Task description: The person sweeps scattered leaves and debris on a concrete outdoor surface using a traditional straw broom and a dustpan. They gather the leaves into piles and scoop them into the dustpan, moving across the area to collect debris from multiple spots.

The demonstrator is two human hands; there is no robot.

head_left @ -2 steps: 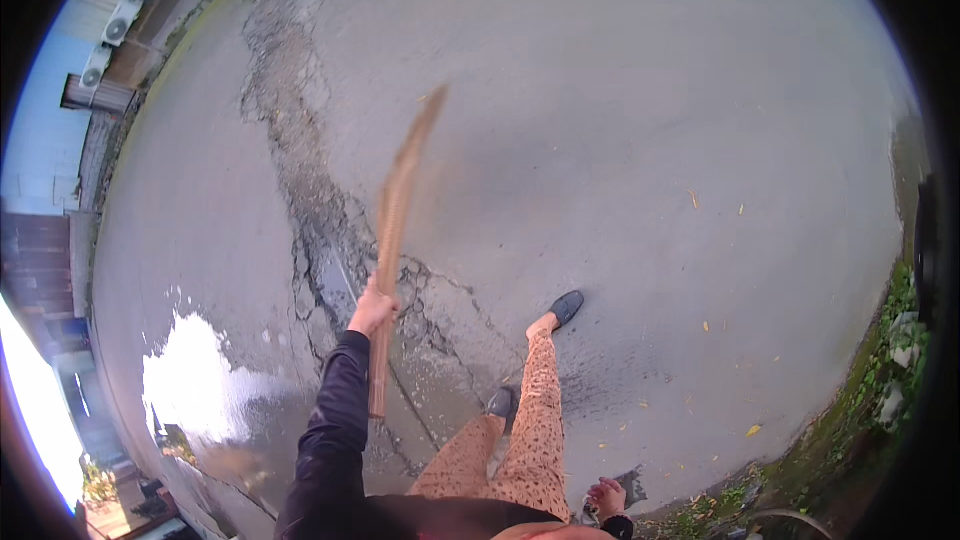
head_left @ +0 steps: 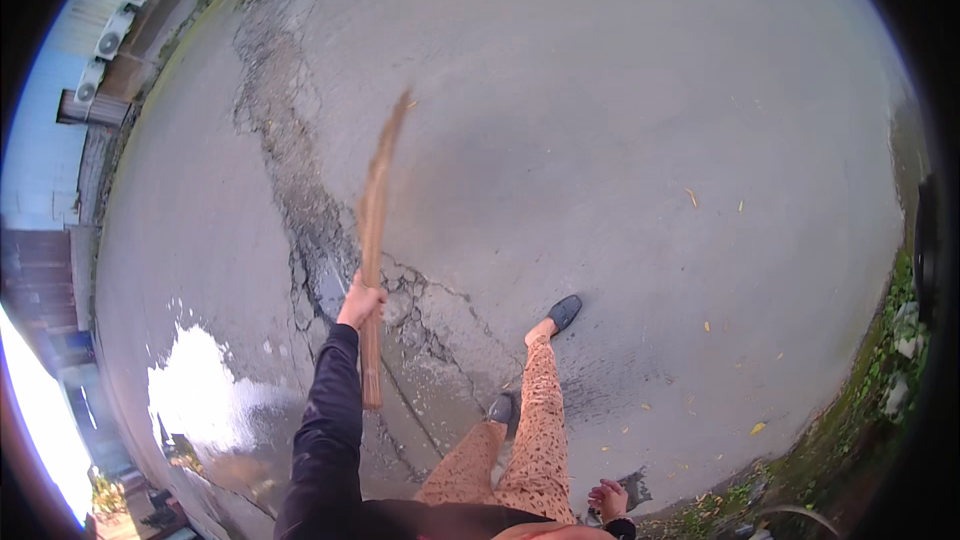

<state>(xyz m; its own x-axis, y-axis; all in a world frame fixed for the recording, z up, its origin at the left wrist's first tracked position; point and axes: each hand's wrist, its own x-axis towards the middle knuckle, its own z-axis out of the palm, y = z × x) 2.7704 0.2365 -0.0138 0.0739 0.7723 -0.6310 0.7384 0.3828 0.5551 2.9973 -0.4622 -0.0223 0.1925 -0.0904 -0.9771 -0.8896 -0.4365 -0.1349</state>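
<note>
My left hand [head_left: 361,302] is wrapped round the lower part of a straw broom [head_left: 374,210], a long brown bundle with lengthwise strands. Its tapered far end points away from me above the wet concrete, bending slightly to the right and blurred by motion. The butt end sticks out below my fist, beside my dark sleeve. Low in the picture, near my hip, my right hand [head_left: 608,499] hangs with loosely bent fingers apart and nothing in them.
A cracked, broken strip [head_left: 300,180] runs through the concrete, with a bright puddle [head_left: 200,390] at left. Scattered yellow leaves [head_left: 757,428] lie at right, before a mossy, planted edge [head_left: 890,340]. My shoes [head_left: 565,312] stand on the ground; air-conditioner units [head_left: 110,35] line the far left.
The broom has swung a little to the left with my left hand, and its far end has shifted left. My right hand has hardly moved.
</note>
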